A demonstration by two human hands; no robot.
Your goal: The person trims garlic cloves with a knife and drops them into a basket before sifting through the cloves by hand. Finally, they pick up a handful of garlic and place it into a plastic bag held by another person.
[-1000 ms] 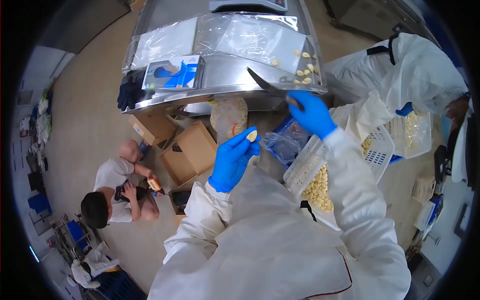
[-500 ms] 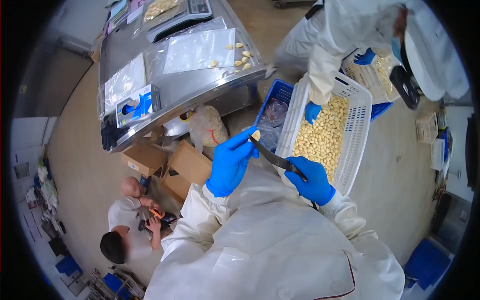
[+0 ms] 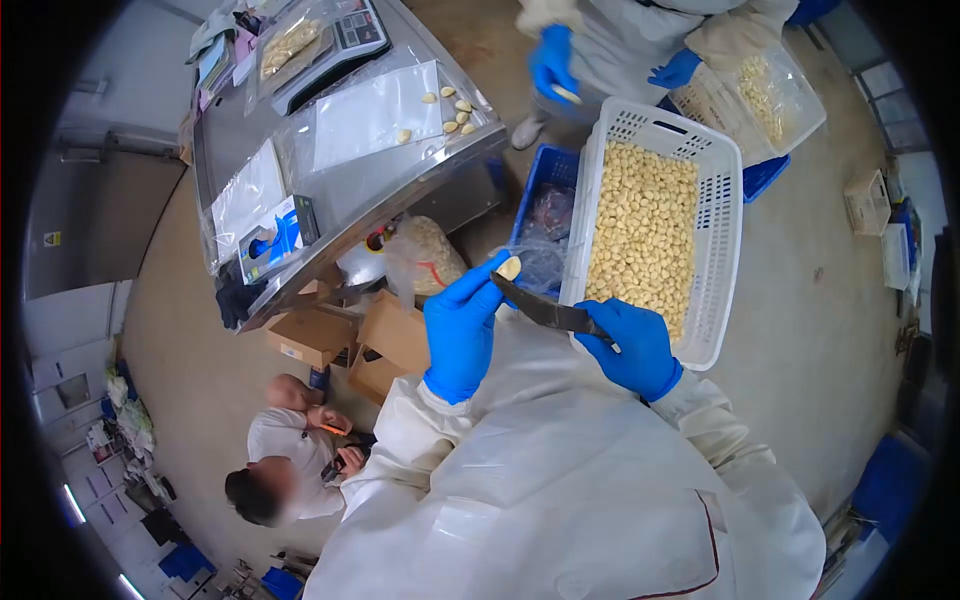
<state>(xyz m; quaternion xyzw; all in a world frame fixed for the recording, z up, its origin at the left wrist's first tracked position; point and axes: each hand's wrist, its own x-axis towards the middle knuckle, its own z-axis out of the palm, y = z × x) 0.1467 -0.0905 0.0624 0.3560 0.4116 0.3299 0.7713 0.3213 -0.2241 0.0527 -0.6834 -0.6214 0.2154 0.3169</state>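
Note:
In the head view my left hand (image 3: 464, 325), in a blue glove, pinches a pale cream piece shaped like a garlic clove (image 3: 509, 268) between thumb and fingertips. My right hand (image 3: 630, 345), gloved in the same blue, is wrapped around the handle end of a knife (image 3: 550, 312). Its dark, slightly curved blade points left, with the tip right by the lower edge of the piece. Just beyond the right hand stands a white perforated crate (image 3: 725, 240), filled with many similar pale pieces (image 3: 645, 225).
A co-worker's gloved hand (image 3: 553, 62) holds a similar piece beyond the crate. A blue basket (image 3: 535, 190) with plastic bags stands left of it. The steel table (image 3: 370, 190) carries a scale (image 3: 345, 40) and a glove box (image 3: 275, 238). Cardboard boxes (image 3: 395, 335) and two seated people are at lower left.
The view has shifted, so the crate shows more fully. The co-worker's hand has left the crate and now holds a piece beyond it. My hands keep the knife and piece together.

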